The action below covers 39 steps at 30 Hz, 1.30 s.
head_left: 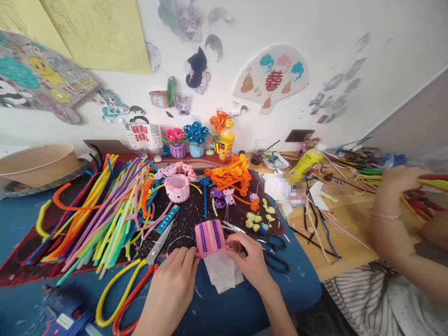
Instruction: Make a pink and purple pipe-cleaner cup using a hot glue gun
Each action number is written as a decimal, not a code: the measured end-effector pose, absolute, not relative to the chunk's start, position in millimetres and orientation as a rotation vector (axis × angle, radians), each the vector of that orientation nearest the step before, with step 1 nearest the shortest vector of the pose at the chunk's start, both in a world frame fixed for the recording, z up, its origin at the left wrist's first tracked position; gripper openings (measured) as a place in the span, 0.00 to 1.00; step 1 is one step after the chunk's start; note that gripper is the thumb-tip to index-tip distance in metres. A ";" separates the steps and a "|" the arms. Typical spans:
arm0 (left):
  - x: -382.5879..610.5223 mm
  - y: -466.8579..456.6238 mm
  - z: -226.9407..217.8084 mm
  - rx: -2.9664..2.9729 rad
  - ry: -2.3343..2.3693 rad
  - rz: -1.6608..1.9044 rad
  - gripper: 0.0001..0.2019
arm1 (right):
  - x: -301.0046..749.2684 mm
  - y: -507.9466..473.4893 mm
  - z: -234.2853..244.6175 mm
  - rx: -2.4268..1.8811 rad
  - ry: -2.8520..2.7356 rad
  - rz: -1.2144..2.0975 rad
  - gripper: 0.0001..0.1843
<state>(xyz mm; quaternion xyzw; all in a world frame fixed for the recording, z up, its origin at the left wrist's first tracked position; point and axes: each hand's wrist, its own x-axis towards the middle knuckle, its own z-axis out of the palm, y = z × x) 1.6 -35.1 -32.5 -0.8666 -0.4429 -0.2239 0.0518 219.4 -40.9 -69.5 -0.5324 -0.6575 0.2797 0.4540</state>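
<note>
A small pot wrapped in pink and purple pipe cleaners point(210, 236) lies in front of me. My left hand point(178, 275) pinches a pink pipe cleaner at the pot's lower left edge. On the other side, my right hand point(247, 256) is closed on the same pink strand at the lower right edge. White tissue point(224, 273) spreads out from under the pot. Scissors with yellow and red handles point(153, 254) lie left of my left hand, and black-handled scissors point(275, 252) lie beside my right hand. Behind stands a pale pink pot point(177, 188).
Loose coloured pipe cleaners point(115, 210) cover the left side. A blue glue gun point(66, 310) rests front left. Orange pipe-cleaner flowers point(234, 177) and a juice bottle point(227, 140) stand behind. At right, a co-worker's hand point(401, 182) holds pipe cleaners over the wooden table point(350, 233).
</note>
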 end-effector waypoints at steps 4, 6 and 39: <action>5.0 -36.3 -31.9 -2.632 -1.305 -0.586 0.11 | 218.8 -40.6 -77.7 -1.376 -1.598 0.723 0.05; 7.2 -37.6 -31.0 -2.628 -1.294 -0.592 0.11 | 218.4 -41.0 -77.2 -1.355 -1.604 0.710 0.03; 25.9 -61.4 2.5 -1.851 -1.237 -1.743 0.06 | 127.8 -57.0 -35.1 -0.731 -0.813 0.627 0.06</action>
